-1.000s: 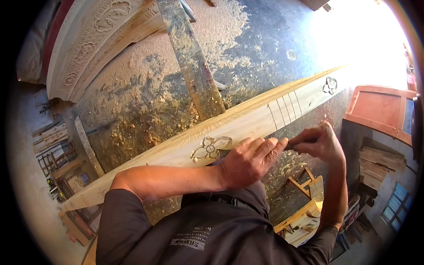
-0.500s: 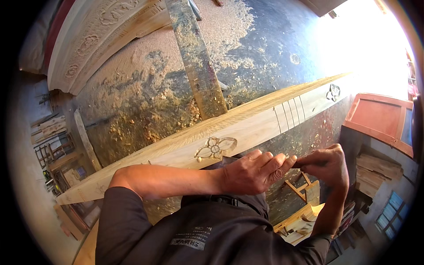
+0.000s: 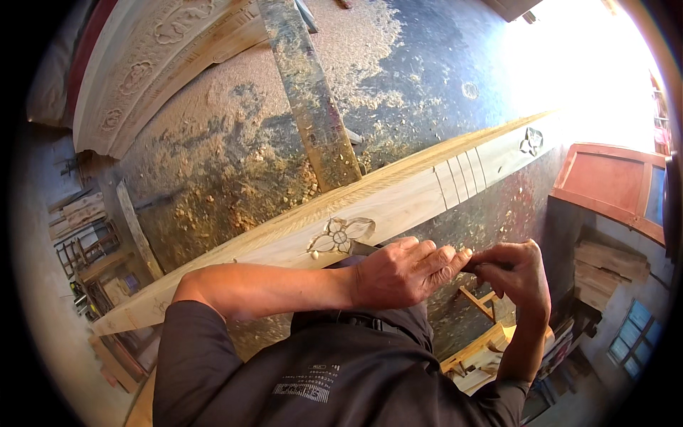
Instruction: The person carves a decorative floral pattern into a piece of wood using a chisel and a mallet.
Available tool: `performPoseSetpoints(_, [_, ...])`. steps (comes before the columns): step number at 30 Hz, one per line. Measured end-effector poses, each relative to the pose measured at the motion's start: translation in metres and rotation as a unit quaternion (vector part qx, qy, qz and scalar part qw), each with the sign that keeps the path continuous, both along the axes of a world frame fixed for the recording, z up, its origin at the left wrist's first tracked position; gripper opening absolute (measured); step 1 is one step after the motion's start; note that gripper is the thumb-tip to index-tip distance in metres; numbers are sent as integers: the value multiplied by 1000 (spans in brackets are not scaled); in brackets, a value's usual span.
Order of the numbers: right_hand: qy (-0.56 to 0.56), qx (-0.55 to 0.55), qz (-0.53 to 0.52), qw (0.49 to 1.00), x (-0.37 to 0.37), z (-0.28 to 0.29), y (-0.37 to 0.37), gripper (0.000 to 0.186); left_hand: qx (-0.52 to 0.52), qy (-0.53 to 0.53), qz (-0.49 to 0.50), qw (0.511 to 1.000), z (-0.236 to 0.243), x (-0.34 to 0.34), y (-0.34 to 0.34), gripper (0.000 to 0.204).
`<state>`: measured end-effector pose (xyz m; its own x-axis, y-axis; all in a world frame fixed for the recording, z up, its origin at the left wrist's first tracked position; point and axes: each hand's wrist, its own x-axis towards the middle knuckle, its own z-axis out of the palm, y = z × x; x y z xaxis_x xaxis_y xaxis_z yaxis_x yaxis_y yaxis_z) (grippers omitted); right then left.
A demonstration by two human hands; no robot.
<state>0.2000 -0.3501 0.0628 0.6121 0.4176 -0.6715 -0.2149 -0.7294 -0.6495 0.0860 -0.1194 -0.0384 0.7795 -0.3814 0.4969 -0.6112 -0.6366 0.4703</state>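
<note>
My left hand [image 3: 405, 274] is closed round a chisel [image 3: 364, 248], whose metal blade reaches the lower edge of a carved flower [image 3: 340, 235] on a long pale timber beam [image 3: 402, 206]. My right hand [image 3: 514, 274] grips the chisel's dark handle just beyond the left. The beam lies diagonally in front of me, with several cut lines across it and a second carved motif [image 3: 531, 142] toward its far right end. A small pale chip sits beside the flower's lower left petal.
A curved, relief-carved panel [image 3: 142, 64] is at upper left. A dusty plank [image 3: 306, 99] runs to the beam over a shavings-strewn floor [image 3: 206, 153]. A red frame [image 3: 608, 178] and boards [image 3: 608, 260] are at right, stacked timber [image 3: 89, 228] at left, a wooden stand [image 3: 480, 304] below.
Both hands are lower than a second ago and the right has turned slightly; since half a second ago they have risen a little. The chisel blade now shows at the flower's edge.
</note>
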Motion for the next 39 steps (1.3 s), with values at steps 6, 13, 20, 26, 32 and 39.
performPoseSetpoints(6, [-48, 20, 35, 998, 2, 9, 1, 21, -19, -14, 15, 1000, 2, -2, -1, 61])
performPoseSetpoints(13, [-80, 24, 60, 995, 9, 13, 9, 20, -10, -15, 28, 999, 6, 2, 3, 62])
performPoseSetpoints(20, [-57, -10, 63, 996, 28, 33, 33, 18, -41, -3, 58, 997, 5, 3, 4, 66])
performPoseSetpoints(26, [2, -62, 166, 984, 75, 73, 96, 19, -110, 68, 131, 983, 21, 6, 7, 79])
performPoseSetpoints(32, [-61, -68, 292, 952, 91, 92, 147, 19, -195, 62, 176, 963, 13, 9, 9, 97])
performPoseSetpoints(39, [-117, -97, 114, 982, 5, 92, 51, 18, -135, 46, -79, 987, 9, 10, 4, 81])
